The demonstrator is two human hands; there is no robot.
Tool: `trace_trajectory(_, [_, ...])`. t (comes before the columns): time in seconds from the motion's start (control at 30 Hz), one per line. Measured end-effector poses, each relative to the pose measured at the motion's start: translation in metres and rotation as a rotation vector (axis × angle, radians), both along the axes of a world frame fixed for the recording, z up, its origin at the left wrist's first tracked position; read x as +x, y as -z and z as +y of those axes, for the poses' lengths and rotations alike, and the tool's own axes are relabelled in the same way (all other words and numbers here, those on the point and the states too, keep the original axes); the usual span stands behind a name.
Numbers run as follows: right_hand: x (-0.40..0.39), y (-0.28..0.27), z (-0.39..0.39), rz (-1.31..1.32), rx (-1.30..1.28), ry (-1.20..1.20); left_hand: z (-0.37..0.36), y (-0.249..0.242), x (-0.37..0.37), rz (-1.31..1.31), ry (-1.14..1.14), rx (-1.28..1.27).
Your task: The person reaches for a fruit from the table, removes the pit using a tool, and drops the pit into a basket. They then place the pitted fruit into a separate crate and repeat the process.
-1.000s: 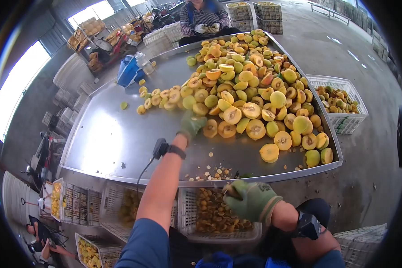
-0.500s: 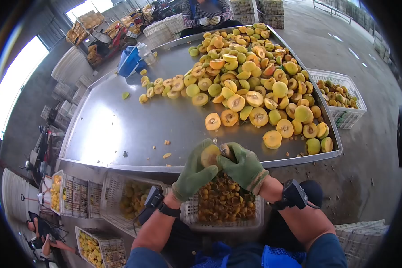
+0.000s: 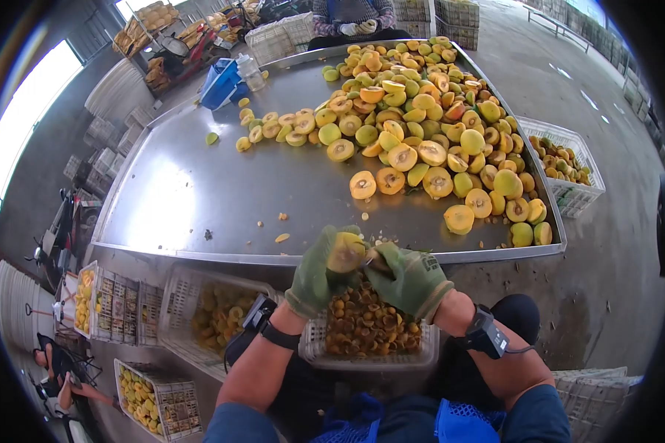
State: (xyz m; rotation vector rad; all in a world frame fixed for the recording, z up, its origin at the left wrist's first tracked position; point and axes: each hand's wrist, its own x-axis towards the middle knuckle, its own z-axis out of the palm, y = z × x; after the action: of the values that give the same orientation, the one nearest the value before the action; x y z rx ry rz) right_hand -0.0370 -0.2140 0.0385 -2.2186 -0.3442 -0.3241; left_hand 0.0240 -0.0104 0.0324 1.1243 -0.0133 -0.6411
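The halved fruit (image 3: 346,252) is sitting low in the centre of the frame, just below the near edge of the counter (image 3: 199,192) and right above a white crate of pits (image 3: 366,332). The left hand (image 3: 319,269) is cupping it, gloved fingers wrapping around the rounded skin side so the cut yellow face is pointing up. The right hand (image 3: 410,280) is pressing in against it from the right, fingers curling tight around something small and dark at the fruit's edge; I can't tell what it is, it's mostly hidden by the glove.

My guess on handling: it's looking light, soft-fleshed and juicy, so probably slick on the cut side and easy to bruise if squeezed. The skin side is looking like the place to grip, in a cradling palm rather than a pinch.

Further out, a big pile of fruit halves (image 3: 421,125) is covering the upper right of the counter, another crate of cut fruit (image 3: 222,321) is sitting lower left, and a second person's hands (image 3: 358,28) are working at the top edge.
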Motion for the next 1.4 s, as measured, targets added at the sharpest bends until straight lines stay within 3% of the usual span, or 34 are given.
trace_trajectory(0.23, [-0.008,-0.002,0.008,0.073,-0.181,-0.015,-0.002,-0.002,-0.012,-0.140,0.067,-0.020])
trace_trajectory(0.33, [-0.012,0.000,0.009,0.061,-0.255,-0.001,0.002,0.011,-0.011,-0.381,0.120,0.087])
trace_trajectory(0.67, [-0.015,0.012,0.007,0.161,-0.414,0.000,-0.003,0.028,-0.014,-0.490,0.052,0.329])
trace_trajectory(0.73, [-0.013,0.011,0.008,0.240,-0.377,-0.041,-0.004,0.022,-0.016,-0.382,0.037,0.287])
trace_trajectory(0.87, [-0.014,-0.003,0.010,0.410,-0.297,-0.088,-0.009,0.027,-0.020,-0.661,-0.032,0.474])
trace_trajectory(1.13, [-0.017,0.016,0.015,0.362,-0.047,-0.109,-0.028,0.005,-0.037,-0.459,-0.288,0.399])
trace_trajectory(1.27, [-0.014,0.025,0.018,0.299,0.095,-0.139,-0.032,0.007,-0.041,-0.530,-0.353,0.381])
trace_trajectory(1.37, [-0.003,0.027,0.011,0.494,0.328,-0.301,-0.036,0.009,-0.042,-0.577,-0.392,0.343])
trace_trajectory(1.4, [-0.001,0.011,0.006,0.699,0.420,-0.323,-0.037,0.008,-0.042,-0.563,-0.387,0.310])
